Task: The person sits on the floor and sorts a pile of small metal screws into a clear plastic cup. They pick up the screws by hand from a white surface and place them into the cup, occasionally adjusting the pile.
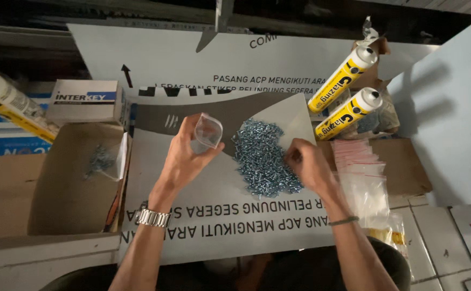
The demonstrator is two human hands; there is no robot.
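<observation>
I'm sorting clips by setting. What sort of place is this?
Probably a hardware or building-supply workshop. A pile of small screws lies on a white panel sheet, yellow sealant cartridges stand by, and the left hand holds a small clear bag.

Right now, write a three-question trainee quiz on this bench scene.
1. True or false: the left hand holds a small clear bag.
2. What lies heaped between the hands? A) washers B) silvery screws C) nails
3. On which side of the right hand is the stack of empty clear bags?

Key: 1 true. 2 B, the screw pile. 3 To its right, below the two yellow sealant tubes.
</observation>
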